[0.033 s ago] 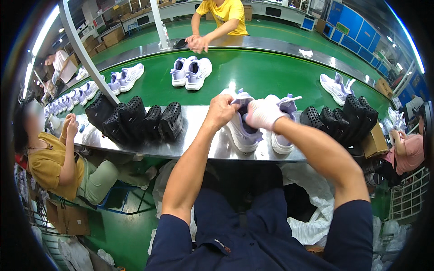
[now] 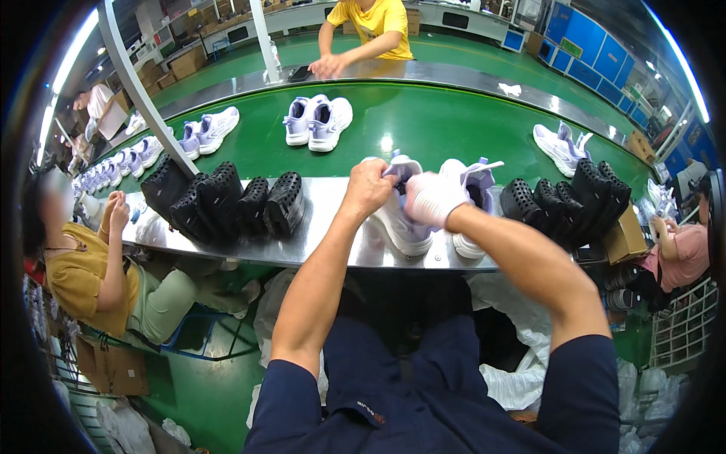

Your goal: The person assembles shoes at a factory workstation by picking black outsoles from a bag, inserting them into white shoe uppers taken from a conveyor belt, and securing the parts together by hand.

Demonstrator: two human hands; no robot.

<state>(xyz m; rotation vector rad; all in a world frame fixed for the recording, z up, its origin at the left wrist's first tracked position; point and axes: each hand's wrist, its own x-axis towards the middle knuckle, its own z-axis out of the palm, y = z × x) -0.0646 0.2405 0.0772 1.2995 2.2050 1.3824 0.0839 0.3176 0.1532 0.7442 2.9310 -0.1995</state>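
On the metal ledge (image 2: 325, 231), a white shoe (image 2: 406, 236) is seated; judged light, soft-collared, firm-soled, best held at the heel. Its upper is pinched by the left hand (image 2: 370, 187); gloved right hand (image 2: 435, 200) at opening, fingers hidden, grip cannot be told.

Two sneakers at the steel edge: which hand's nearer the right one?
Right. The right hand is just left of that sneaker, at the opening of the other sneaker; the left hand is farther left, at its left side.
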